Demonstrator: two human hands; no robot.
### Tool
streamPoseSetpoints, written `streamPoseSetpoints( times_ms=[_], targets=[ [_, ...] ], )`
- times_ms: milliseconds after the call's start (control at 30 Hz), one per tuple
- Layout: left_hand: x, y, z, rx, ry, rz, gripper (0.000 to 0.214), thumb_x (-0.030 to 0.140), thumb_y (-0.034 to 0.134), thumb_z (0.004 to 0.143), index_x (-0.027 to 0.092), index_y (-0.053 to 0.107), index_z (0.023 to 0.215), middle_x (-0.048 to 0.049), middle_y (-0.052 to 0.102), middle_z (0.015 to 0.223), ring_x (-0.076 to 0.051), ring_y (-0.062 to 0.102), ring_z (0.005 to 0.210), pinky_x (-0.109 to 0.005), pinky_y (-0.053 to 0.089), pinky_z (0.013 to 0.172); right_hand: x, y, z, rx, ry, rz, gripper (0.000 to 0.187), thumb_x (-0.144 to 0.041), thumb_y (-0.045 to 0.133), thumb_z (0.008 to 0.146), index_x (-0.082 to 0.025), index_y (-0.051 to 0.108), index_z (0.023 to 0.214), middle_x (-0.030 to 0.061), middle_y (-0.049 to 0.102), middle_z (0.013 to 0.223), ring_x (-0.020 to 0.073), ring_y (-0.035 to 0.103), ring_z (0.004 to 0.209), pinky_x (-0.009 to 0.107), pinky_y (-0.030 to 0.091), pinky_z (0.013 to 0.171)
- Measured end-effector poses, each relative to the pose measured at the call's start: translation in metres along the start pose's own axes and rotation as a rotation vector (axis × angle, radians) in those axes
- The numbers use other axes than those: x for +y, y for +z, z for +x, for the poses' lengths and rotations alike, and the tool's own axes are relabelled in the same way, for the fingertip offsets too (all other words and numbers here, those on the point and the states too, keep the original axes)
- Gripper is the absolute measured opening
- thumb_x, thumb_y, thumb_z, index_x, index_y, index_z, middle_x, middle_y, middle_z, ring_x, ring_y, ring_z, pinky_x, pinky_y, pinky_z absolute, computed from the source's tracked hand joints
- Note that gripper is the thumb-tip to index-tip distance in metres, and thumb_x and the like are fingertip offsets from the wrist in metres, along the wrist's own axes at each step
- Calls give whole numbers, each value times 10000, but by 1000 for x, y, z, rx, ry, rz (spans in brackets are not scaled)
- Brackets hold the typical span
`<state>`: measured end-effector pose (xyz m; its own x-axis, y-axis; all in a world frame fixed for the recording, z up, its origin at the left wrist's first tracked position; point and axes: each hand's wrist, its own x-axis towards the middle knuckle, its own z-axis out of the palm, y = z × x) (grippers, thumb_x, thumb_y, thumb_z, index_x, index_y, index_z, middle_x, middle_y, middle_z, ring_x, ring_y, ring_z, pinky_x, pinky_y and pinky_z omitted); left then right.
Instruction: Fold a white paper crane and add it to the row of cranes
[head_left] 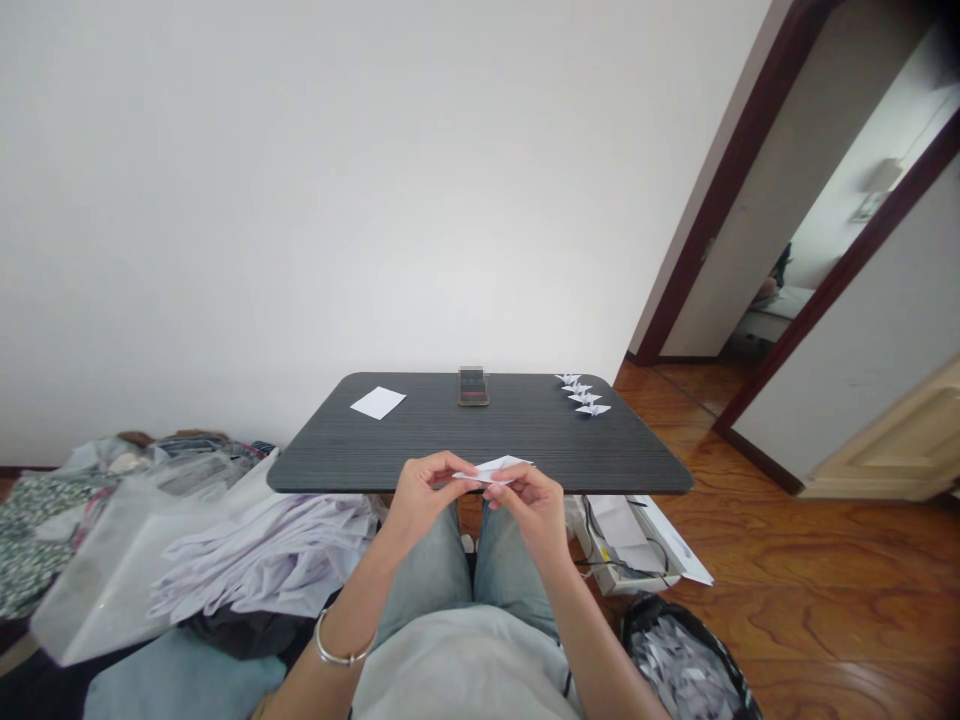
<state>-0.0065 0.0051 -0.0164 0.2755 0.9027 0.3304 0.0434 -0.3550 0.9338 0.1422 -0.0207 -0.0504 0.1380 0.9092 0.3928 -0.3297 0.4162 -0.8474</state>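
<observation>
Both my hands hold a small folded white paper piece (497, 467) just above the near edge of the dark table (420, 445). My left hand (424, 495) pinches its left end with closed fingers. My right hand (529, 505) pinches the right side from below. Several finished white paper cranes (585, 394) stand in a row at the table's far right. A flat white paper sheet (378, 402) lies at the far left of the table. A phone (473, 386) lies at the far middle.
A pile of clothes and plastic bags (150, 540) lies on the left. A white box with cables (637, 545) sits under the table's right side. A black bin with paper scraps (686, 660) stands at lower right. An open doorway (795, 290) is at right.
</observation>
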Motion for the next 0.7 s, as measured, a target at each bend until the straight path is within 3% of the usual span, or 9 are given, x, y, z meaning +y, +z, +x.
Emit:
streamPoseSetpoints(
  times_ms=[200, 700],
  targets=[
    [1, 0, 1, -2, 47, -33, 79, 153, 712, 631, 139, 644, 593, -35, 701, 677, -152, 644, 660, -247, 501, 659, -2, 0, 0, -27, 13, 31, 72, -234, 708, 696, -188, 656, 676, 0, 661, 603, 116, 593, 540, 228, 481, 541],
    [3, 4, 0, -31, 9, -185, 130, 172, 657, 696, 137, 557, 622, -53, 702, 752, -145, 641, 701, -258, 499, 673, -5, 2, 0, 23, 44, 27, 152, -288, 702, 708, -182, 615, 643, 5, 670, 593, 125, 615, 543, 235, 494, 562]
  ],
)
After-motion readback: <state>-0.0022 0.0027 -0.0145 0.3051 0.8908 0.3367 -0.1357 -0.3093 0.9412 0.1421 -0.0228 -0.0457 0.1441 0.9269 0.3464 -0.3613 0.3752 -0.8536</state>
